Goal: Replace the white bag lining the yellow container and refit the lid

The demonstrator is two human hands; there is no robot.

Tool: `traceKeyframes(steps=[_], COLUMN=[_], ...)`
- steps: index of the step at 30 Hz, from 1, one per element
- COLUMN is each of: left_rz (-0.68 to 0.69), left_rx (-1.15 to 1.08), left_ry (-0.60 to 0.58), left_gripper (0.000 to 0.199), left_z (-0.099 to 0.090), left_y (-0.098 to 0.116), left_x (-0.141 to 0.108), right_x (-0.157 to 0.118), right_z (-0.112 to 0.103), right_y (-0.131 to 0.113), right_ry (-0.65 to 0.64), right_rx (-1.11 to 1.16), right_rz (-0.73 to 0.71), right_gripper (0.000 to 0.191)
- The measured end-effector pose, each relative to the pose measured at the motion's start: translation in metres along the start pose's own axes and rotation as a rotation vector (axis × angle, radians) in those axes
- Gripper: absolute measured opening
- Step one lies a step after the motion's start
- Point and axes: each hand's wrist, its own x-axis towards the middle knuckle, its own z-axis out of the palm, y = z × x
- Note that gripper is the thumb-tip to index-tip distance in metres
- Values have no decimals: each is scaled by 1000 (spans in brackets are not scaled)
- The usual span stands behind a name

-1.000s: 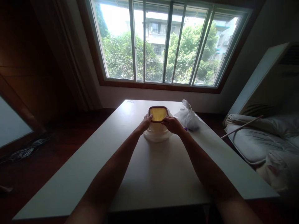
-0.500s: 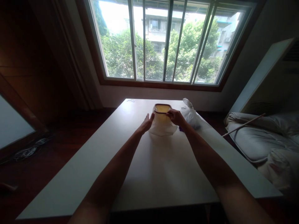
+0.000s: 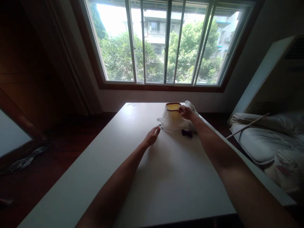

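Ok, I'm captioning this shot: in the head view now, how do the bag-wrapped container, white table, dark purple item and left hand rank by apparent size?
Largest to smallest:
1. White table
2. Bag-wrapped container
3. Left hand alone
4. Dark purple item

Bin (image 3: 174,117), bag (image 3: 189,104), purple item (image 3: 187,133) on table (image 3: 190,183)

Yellow inside the bin (image 3: 173,107), right of centre, with dark brown at the rim (image 3: 172,110); cloudy white in its bag (image 3: 171,123). Dark purple in the scrap (image 3: 187,134) just below. White across the table (image 3: 166,186), centre to bottom. Dark reddish brown over the floor (image 3: 65,142), lower left. Mottled green in the trees (image 3: 116,57), upper left of centre.
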Motion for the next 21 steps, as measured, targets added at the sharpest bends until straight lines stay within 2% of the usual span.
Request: traceKeyframes(steps=[4, 10, 15, 21], left_rz=[-17, -39, -52, -117], left_rx=[18, 39, 80, 278], left_ry=[15, 38, 22, -37], left_gripper=[59, 52, 52, 48], left_z=[5, 5, 3, -1], left_y=[-9, -9, -4, 3], left_x=[-1, -2, -6, -7], right_x=[3, 1, -6, -8], right_z=[-4, -6, -7, -14], right_y=[20, 45, 56, 59], right_ry=[-11, -43, -47, -107], right_rx=[-30, -26, -44, -128], right_rz=[34, 52, 93, 149], right_gripper=[20, 23, 23, 24])
